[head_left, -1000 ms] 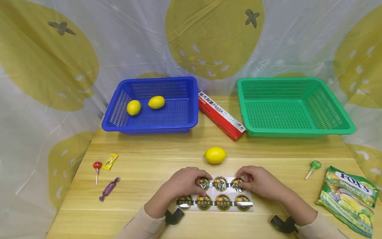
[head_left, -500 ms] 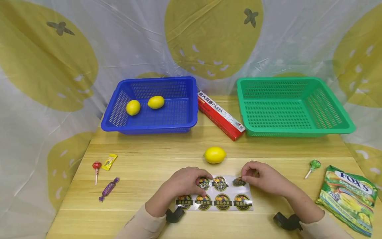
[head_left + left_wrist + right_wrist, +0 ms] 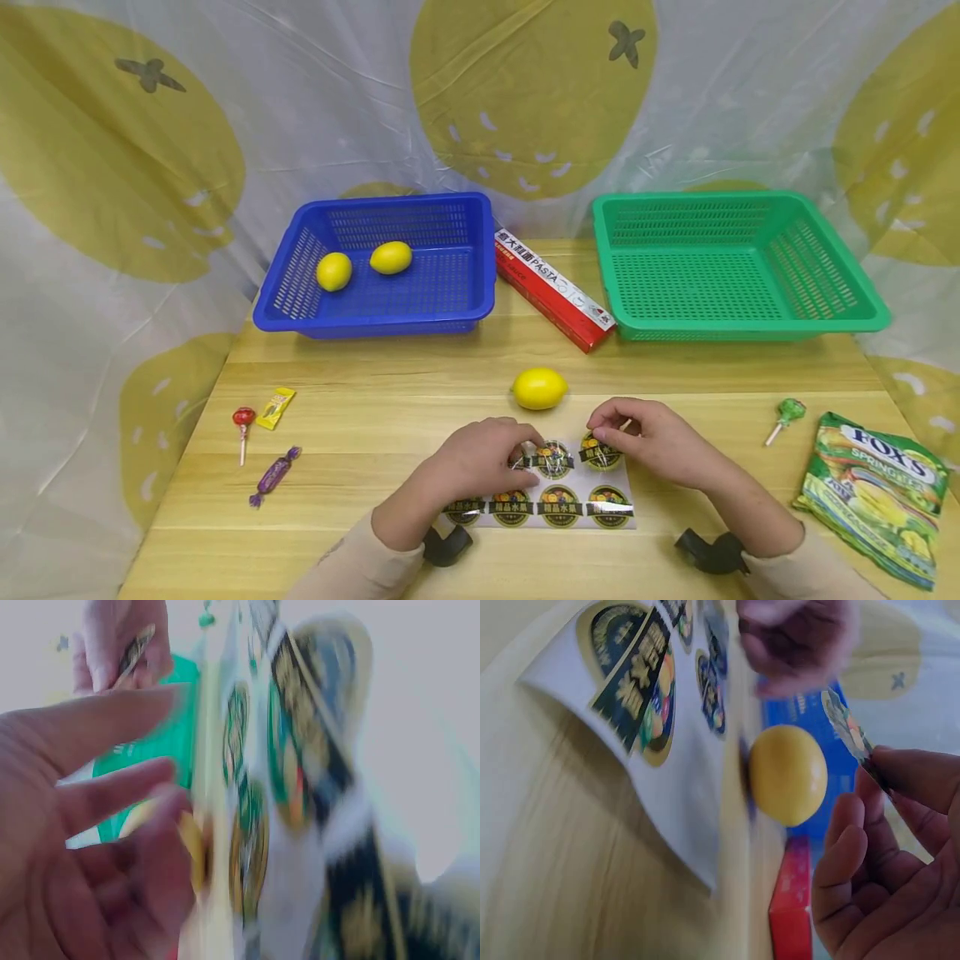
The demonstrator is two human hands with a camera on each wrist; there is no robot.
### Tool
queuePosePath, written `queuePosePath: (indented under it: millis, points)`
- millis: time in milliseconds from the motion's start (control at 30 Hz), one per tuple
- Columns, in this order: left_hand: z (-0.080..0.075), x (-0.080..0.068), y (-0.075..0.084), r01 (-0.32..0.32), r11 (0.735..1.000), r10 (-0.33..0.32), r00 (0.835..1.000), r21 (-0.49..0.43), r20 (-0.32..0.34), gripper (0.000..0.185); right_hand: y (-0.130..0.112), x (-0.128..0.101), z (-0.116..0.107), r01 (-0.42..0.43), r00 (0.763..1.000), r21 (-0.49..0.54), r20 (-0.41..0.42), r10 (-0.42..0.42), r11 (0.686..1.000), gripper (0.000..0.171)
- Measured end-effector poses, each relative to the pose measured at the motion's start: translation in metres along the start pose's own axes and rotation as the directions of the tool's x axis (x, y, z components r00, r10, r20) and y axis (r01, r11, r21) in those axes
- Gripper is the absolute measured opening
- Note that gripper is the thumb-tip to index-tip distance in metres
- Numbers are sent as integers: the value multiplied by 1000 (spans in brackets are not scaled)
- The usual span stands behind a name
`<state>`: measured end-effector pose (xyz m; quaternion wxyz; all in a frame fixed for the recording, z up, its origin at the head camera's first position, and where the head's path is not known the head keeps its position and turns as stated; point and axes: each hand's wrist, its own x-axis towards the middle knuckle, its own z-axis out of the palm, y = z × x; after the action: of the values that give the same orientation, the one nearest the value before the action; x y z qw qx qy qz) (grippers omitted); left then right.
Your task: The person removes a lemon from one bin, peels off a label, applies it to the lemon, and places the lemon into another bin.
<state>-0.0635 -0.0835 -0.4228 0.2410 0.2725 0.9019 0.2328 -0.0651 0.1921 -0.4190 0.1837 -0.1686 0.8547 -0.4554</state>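
In the head view a white sheet of round fruit stickers (image 3: pixel 536 518) lies on the wooden table. My right hand (image 3: pixel 663 442) pinches one round sticker (image 3: pixel 600 452) by its edge, above the sheet's far right corner. The right wrist view shows that sticker (image 3: pixel 847 727) raised off the sheet between thumb and finger. My left hand (image 3: pixel 483 458) hovers over the sheet's left part, hiding some stickers. In the left wrist view its fingers (image 3: pixel 112 724) are loosely spread and hold nothing. Just beyond the sheet is a yellow lemon (image 3: pixel 540 389).
A blue basket (image 3: pixel 390 327) with two lemons (image 3: pixel 362 265) stands at the back left, a green basket (image 3: pixel 750 329) at the back right. A red pasta box (image 3: pixel 555 292) lies between them. Wrapped candy (image 3: pixel 274 477) and lollipops (image 3: pixel 243 417) lie leftward and rightward; a candy bag (image 3: pixel 873 500) is at right.
My right hand has peeled the far-right sticker off the sheet and turned it face up. My left hand has shifted slightly right and lifted its fingers.
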Motion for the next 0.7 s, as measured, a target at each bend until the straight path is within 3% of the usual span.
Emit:
queuePosePath:
  millis: [100, 200, 267, 400, 533, 700]
  points:
    - [2, 5, 9, -81, 967, 70, 996, -241, -53, 30, -7, 1, 1, 7, 1000, 3, -9, -7, 1000, 3]
    - [5, 8, 15, -110, 887, 83, 993, -449, -81, 18, -11, 1, 2, 26, 999, 5, -19, -26, 1000, 4]
    - [6, 9, 18, -115, 842, 78, 993, -527, -93, 12, -13, 2, 3, 41, 999, 5, -26, -40, 999, 5]
    - [9, 10, 20, -100, 780, 51, 994, -618, -97, 8, -14, 3, 5, 52, 998, 21, -45, -51, 998, 12]
    - [11, 11, 20, -59, 738, -18, 994, -672, -108, 10, -11, 6, 6, 27, 996, 44, -83, -24, 999, 28]
    - [13, 13, 17, -14, 704, -135, 979, -710, -153, 13, -4, 10, 6, -40, 989, 43, -137, 46, 998, 16]
